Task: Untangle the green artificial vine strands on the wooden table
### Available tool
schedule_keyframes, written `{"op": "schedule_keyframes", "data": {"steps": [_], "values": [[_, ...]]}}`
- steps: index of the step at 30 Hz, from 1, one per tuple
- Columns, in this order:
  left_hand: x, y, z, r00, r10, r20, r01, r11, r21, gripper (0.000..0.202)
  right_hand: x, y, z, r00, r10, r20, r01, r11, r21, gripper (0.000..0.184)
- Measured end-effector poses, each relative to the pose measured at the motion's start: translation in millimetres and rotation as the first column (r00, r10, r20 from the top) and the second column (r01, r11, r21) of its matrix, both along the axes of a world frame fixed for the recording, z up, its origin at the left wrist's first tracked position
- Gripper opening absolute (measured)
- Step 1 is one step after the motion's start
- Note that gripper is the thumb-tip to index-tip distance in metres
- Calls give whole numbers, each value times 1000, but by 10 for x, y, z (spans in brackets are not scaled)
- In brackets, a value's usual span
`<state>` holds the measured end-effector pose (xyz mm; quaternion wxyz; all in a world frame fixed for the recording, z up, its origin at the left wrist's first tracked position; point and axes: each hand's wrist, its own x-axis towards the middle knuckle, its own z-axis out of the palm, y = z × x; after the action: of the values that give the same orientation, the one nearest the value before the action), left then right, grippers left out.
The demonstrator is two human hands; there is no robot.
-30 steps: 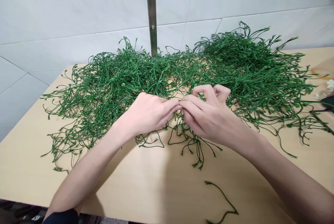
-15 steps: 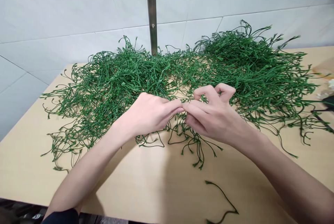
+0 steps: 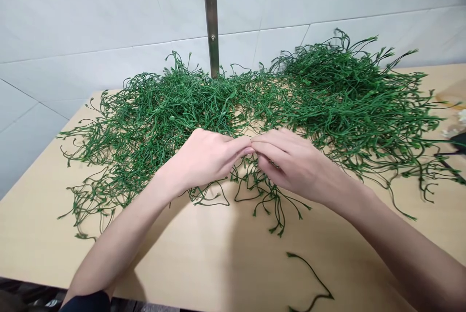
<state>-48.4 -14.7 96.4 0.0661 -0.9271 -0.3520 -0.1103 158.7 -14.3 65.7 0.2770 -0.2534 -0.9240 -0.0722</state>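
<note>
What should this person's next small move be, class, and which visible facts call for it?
Probably ease the right hand slightly away from the left hand: their fingertips meet, hiding whatever may be pinched between them. A small gap would likely show it, and the tangled green stems lie close behind, where a loose piece could easily get lost.

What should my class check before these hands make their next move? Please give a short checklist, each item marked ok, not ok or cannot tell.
1. Left hand and right hand meeting at the fingertips: ok.
2. Something pinched between them: cannot tell; the fingers hide it.
3. Green stems near both hands: ok.
4. Every stem with the heap: not ok; a lone stem lies near the table's front edge.
5. Dark sleeve away from the stems: ok.
</note>
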Motion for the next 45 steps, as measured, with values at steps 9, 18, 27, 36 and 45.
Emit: {"op": "schedule_keyframes", "data": {"steps": [9,18,27,36,45], "values": [[-18,7,7,1000,6,30,-6,1000,10,36,-37,-74,78,999,-15,-39,10,991,-135,21],[-12,8,2,999,-1,44,1,1000,-1,36,-38,-41,54,985,-10,-175,-14,991,-137,18],[-7,7,8,1000,-9,27,9,1000,-5,39,-19,-74,114,983,-27,-184,-24,963,-268,25],[-14,14,-1,1000,0,30,0,1000,-12,35,-32,-62,85,972,-38,-230,-36,950,-310,19],[-17,18,-9,1000,-1,28,1,1000,-6,35,-38,-63,99,947,-52,-318,-61,940,-335,15]]}}
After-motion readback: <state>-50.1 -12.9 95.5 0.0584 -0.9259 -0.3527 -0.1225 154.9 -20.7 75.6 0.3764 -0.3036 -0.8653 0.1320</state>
